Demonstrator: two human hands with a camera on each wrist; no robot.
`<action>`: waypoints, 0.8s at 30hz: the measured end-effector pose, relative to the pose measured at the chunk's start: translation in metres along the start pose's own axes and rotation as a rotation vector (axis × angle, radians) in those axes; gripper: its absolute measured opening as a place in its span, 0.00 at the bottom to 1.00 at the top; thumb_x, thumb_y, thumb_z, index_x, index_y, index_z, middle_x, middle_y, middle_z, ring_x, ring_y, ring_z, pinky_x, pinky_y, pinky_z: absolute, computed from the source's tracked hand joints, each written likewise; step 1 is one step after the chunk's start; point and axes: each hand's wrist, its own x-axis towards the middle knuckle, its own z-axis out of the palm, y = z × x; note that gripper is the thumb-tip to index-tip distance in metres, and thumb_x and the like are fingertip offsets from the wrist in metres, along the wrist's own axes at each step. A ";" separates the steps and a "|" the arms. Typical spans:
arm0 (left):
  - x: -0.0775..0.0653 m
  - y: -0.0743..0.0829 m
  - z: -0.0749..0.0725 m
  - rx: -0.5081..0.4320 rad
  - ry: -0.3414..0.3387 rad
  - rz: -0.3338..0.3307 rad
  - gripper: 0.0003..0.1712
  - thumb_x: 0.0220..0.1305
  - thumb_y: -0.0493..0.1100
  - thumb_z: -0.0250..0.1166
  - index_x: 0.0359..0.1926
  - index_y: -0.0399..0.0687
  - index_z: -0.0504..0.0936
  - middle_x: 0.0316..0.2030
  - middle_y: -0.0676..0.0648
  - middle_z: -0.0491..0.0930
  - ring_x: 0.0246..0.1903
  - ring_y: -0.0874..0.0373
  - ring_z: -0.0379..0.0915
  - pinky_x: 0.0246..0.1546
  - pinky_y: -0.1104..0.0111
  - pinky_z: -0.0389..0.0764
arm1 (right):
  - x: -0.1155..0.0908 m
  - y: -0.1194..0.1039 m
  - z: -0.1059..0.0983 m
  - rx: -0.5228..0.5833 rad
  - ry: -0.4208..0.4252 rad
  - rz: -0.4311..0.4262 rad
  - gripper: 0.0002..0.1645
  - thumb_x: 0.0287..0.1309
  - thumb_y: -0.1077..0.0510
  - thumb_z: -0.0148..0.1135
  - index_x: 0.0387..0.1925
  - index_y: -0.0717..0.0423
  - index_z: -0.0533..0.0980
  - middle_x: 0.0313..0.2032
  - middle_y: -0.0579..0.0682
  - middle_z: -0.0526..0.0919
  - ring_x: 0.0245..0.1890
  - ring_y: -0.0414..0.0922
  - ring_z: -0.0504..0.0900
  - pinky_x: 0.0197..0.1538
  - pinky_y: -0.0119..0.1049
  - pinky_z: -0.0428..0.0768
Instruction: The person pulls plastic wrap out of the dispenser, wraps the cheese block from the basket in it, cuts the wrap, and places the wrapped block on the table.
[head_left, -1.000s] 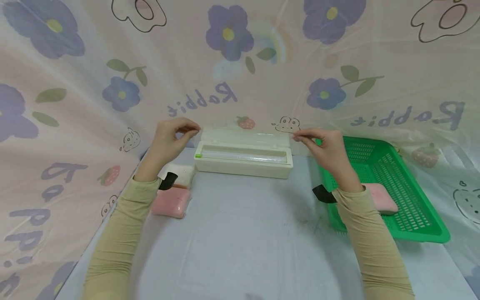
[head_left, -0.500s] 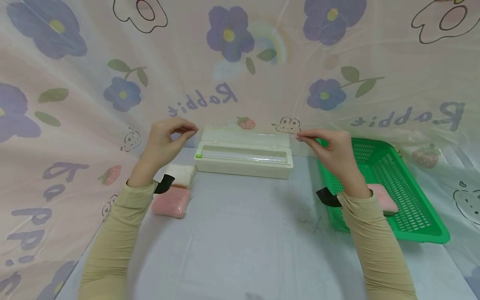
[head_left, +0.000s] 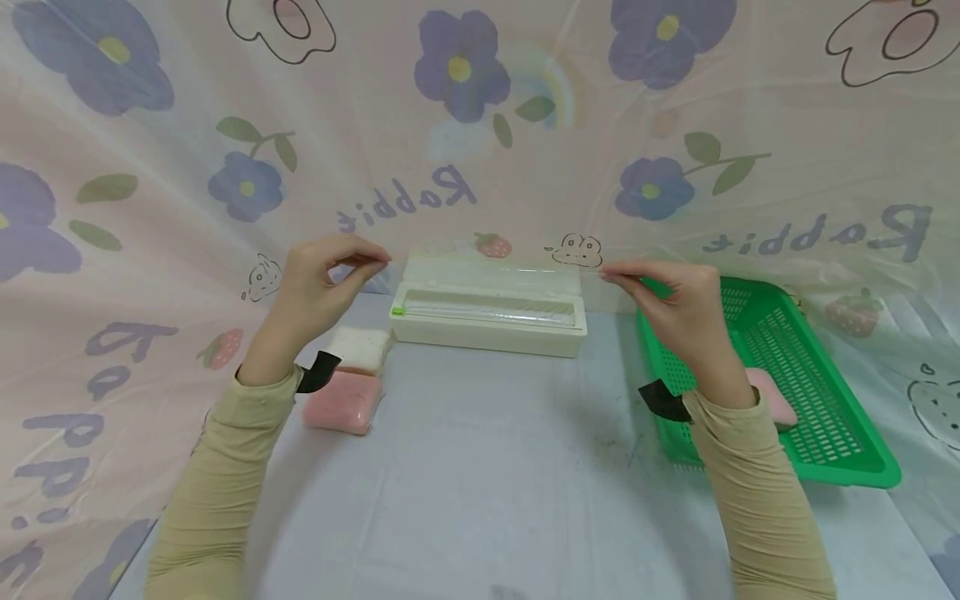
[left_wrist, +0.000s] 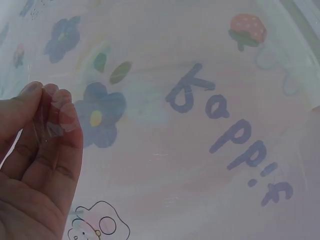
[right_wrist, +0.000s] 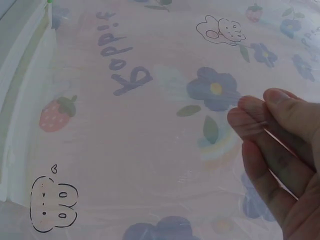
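Clear cling film [left_wrist: 160, 156] is stretched between my two raised hands; its glints show in both wrist views, but it is barely visible from the head. My left hand [head_left: 326, 279] pinches one corner between thumb and fingertips, and film lies over those fingers in the left wrist view. On the other side my right hand [head_left: 671, 304] pinches the opposite edge. Between and beyond them stands a white cling film dispenser box [head_left: 487, 338] with its lid [head_left: 491, 277] tipped up and back. A film roll [head_left: 491, 311] lies inside it.
At left a shiny pink block [head_left: 343, 404] lies in front of a whitish block [head_left: 360, 348]. A green perforated basket [head_left: 843, 400] stands at right under my right arm, holding another pink block [head_left: 772, 402]. A patterned sheet [head_left: 517, 167] hangs behind the table.
My hands have drawn farther apart, the left one moving leftward and the right one rightward, both still pinching the film. Box, blocks and basket stay put.
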 end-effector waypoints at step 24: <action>-0.017 0.039 -0.021 -0.010 -0.068 0.136 0.16 0.44 0.18 0.69 0.33 0.38 0.86 0.31 0.47 0.84 0.32 0.59 0.78 0.37 0.76 0.77 | -0.018 -0.035 -0.018 0.015 0.019 -0.142 0.13 0.59 0.56 0.65 0.32 0.63 0.85 0.31 0.54 0.86 0.36 0.33 0.83 0.42 0.21 0.77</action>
